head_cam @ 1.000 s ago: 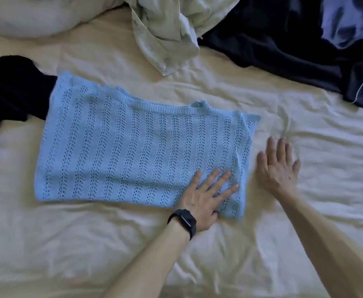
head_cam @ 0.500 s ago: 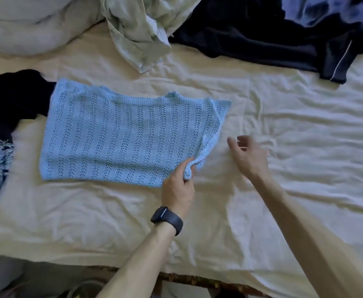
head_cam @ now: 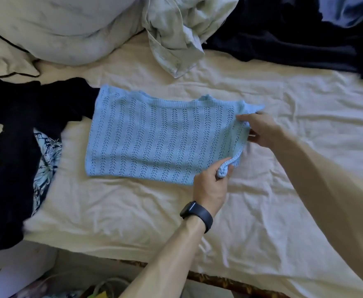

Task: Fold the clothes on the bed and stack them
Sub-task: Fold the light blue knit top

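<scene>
A light blue knitted top [head_cam: 159, 136] lies flat on the cream bed sheet [head_cam: 283, 168], folded into a rectangle. My left hand [head_cam: 211, 186], with a dark watch on its wrist, pinches the top's near right corner, which is bunched and slightly lifted. My right hand [head_cam: 260, 130] grips the far right corner at the top's right edge. A dark garment [head_cam: 15, 147] lies left of the top, spread over a floral patterned cloth [head_cam: 45, 160].
A pale green crumpled shirt [head_cam: 176, 33] and a pillow [head_cam: 54, 29] lie at the back. Dark navy clothes [head_cam: 294, 33] are heaped at the back right. The bed's near edge [head_cam: 219, 278] runs along the bottom, with clutter on the floor below.
My left hand went from pressing flat on the top to pinching its near right corner. My right hand left the sheet and took hold of the far right corner.
</scene>
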`<act>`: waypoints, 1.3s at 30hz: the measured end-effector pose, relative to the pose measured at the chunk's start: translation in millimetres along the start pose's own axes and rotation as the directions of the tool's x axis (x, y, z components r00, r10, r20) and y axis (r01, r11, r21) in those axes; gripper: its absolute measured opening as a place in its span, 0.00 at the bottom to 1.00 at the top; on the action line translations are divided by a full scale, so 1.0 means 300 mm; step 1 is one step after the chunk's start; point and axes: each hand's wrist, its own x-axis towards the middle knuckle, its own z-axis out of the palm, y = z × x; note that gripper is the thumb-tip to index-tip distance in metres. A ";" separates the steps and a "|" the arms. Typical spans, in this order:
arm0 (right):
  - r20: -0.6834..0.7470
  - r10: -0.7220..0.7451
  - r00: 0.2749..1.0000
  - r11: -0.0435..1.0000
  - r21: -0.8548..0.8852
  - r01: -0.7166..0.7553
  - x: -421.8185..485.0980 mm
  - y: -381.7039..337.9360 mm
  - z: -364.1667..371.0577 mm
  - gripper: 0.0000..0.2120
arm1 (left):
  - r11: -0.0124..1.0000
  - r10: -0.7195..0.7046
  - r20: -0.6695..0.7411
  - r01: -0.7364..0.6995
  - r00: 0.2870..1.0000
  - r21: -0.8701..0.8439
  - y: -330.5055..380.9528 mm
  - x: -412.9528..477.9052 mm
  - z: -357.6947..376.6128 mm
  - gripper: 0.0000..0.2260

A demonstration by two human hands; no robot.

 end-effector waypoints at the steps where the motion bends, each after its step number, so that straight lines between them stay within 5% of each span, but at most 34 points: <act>1: -0.022 0.003 1.000 1.000 0.012 -0.003 -0.001 -0.011 0.017 0.14 | 0.999 -0.012 0.002 0.012 1.000 -0.045 -0.002 0.001 -0.021 0.10; 8: -0.271 -0.225 0.936 0.974 -0.098 0.205 -0.052 -0.140 0.295 0.12 | 0.950 -0.166 -0.172 0.111 0.971 -0.292 -0.080 0.011 -0.255 0.11; 11: -0.221 -0.320 0.921 0.930 -0.259 0.261 -0.078 -0.200 0.529 0.13 | 0.936 -0.262 -0.291 0.168 0.920 -0.309 -0.179 0.019 -0.421 0.09; 15: -0.065 -0.349 0.935 0.837 -0.470 0.280 -0.065 -0.235 0.887 0.25 | 0.938 -0.329 -0.380 0.253 0.864 -0.238 -0.341 0.071 -0.650 0.10; 25: -0.011 -0.425 0.905 0.550 -0.797 0.248 -0.006 -0.189 1.425 0.15 | 0.883 -0.467 -0.349 0.444 0.812 -0.150 -0.620 0.193 -0.928 0.13; 33: -0.046 -0.342 0.939 0.576 -0.800 0.171 -0.002 -0.193 1.534 0.18 | 0.856 -0.516 -0.281 0.494 0.809 -0.152 -0.652 0.203 -0.965 0.13; 39: -0.010 -0.311 0.950 0.714 -0.662 0.227 -0.066 -0.173 1.568 0.25 | 0.850 -0.516 -0.284 0.523 0.808 -0.059 -0.654 0.223 -1.004 0.11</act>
